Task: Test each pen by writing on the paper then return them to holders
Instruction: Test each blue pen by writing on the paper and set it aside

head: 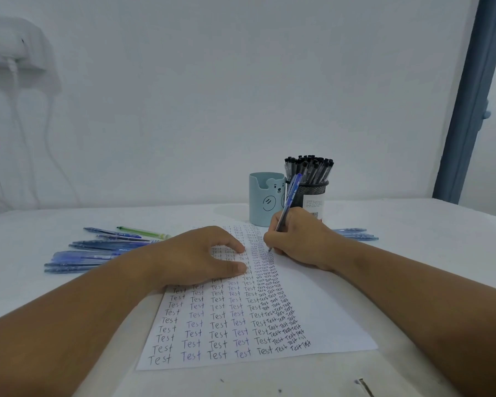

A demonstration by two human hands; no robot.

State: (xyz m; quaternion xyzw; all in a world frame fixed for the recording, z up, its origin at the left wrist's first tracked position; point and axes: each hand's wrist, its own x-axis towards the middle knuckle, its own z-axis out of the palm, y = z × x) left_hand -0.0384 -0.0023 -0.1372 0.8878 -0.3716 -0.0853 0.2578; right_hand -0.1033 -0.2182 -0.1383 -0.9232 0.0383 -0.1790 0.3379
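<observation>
Both forearms come in from the near edge, bare, angled inward toward the middle. Left hand [201,253] lies palm down on the paper [321,310], fingers loosely curved, thumb and fingertips pressing flat, holding nothing. Right hand [301,239] sits further right and slightly farther off, heel resting down, fingers curled round a blue pen [289,202] in a writing grip, pen tilted up and away. Tip looks to be touching the sheet, though it's too small to be sure.

Soft even light, bluish cast, edges warped.
</observation>
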